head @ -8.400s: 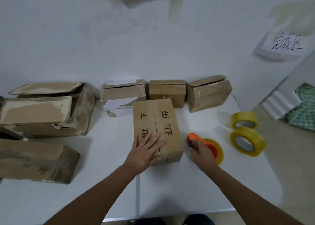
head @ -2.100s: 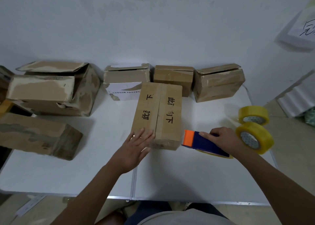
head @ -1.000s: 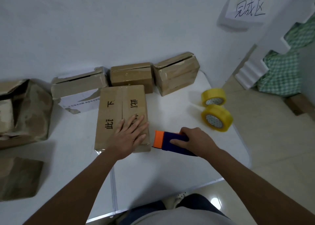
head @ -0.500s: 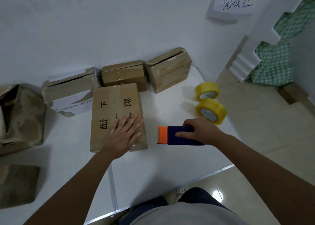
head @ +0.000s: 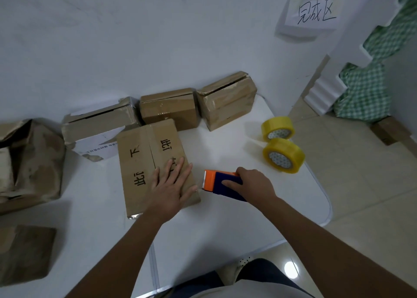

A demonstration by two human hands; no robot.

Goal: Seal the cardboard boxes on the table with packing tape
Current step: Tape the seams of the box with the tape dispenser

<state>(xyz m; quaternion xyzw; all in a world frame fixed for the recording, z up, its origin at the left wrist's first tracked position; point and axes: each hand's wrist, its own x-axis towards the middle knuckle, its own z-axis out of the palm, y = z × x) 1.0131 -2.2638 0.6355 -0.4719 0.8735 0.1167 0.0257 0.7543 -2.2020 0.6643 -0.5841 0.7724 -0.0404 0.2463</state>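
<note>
Compared with half a second ago, the right hand [head: 252, 186] has brought the tape dispenser [head: 222, 183] closer to the cardboard box [head: 149, 160], so its orange end now stands just beside the box's near right corner. This hand grips the blue body of the dispenser from above, with the fingers curled around it and the knuckles up; the forearm comes in from the lower right. The left hand [head: 170, 188] stays flat on the top of the box, palm down, fingers straight and a little spread, pressing the near right part of the lid. Its forearm reaches in from the bottom centre.

The box lies on the white table [head: 225, 225] in front of the person, with its centre seam running away from the camera and black characters printed on both flaps. Behind it, three smaller boxes [head: 168, 108] stand in a row against the wall. Two yellow tape rolls [head: 283, 154] stand on edge near the right border of the table, well apart from the hands.
</note>
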